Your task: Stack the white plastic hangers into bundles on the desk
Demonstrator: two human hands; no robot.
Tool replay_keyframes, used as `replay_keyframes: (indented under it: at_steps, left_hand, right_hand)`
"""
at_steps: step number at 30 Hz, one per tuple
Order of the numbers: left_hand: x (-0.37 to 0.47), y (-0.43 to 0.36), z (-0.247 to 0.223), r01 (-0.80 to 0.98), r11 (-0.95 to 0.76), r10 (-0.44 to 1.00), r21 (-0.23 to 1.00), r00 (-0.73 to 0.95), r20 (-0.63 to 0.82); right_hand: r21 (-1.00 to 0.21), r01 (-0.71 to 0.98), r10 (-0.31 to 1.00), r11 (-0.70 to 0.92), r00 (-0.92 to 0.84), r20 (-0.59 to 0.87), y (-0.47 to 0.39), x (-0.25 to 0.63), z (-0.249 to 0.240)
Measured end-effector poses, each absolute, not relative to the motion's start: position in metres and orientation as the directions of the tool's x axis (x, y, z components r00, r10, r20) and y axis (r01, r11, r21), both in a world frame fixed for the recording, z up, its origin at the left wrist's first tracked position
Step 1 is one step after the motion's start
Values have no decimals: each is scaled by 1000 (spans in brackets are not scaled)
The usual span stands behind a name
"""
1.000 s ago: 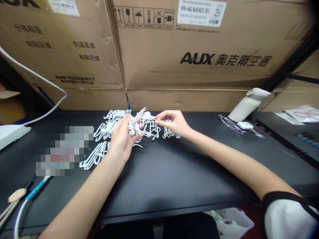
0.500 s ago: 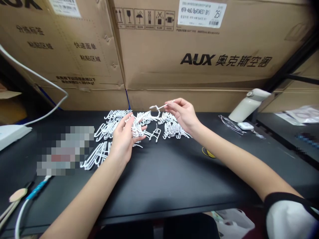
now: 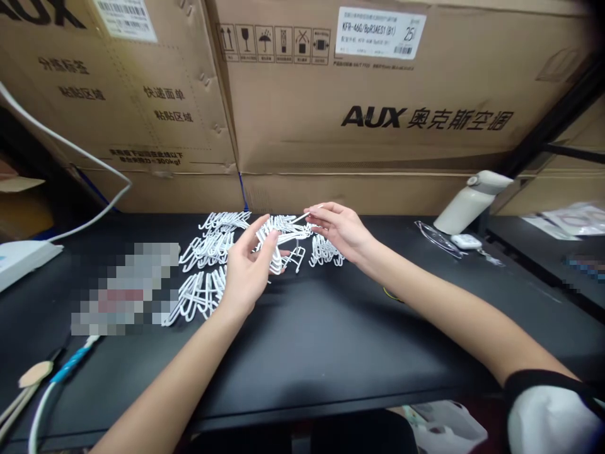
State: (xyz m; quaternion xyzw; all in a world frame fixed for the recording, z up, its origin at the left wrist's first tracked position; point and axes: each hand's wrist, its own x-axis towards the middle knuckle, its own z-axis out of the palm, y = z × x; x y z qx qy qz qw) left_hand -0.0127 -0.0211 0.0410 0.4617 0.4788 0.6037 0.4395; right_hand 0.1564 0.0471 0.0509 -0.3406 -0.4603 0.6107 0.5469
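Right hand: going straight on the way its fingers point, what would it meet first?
The right hand points leftward, so probably the bunch of white hooks in the left hand. Depth is unclear, though: the row of hooks lying behind that bunch could come first.

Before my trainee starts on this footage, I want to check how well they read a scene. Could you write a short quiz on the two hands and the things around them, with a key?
1. Multiple choice: what does the person's left hand hold?
a) a yellow ring
b) a cluster of slim, bent, white, wire-like hooks
c) a clear plastic bag
2. True or false: the grey-lidded, cream, cylindrical bottle is nearer the right hand than the left.
3. Fill in the blank: the biggest Latin letters on the right-hand brown cardboard box spell ___.

Key: 1. b; 2. true; 3. AUX
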Motion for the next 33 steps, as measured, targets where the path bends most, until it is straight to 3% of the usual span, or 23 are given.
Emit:
replay_keyframes:
  at_steps: [8, 18, 23, 33]
  left_hand:
    - [-12, -21, 43, -176, -142, 970, 974, -221, 102]
    - [-12, -21, 42, -102, -155, 972, 983, -191, 133]
    - [-12, -22, 43, -103, -168, 970, 980, -195, 146]
    - [-13, -20, 42, -108, -166, 967, 980, -212, 140]
  right_hand:
    - [-923, -386, 989, -11, -142, 48, 54, 159, 45]
    - [-896, -444, 993, -8, -107, 44, 55, 161, 49]
    - [-883, -457, 984, -107, -177, -27, 49, 155, 48]
    - [-906, -396, 962, -149, -270, -40, 32, 147, 50]
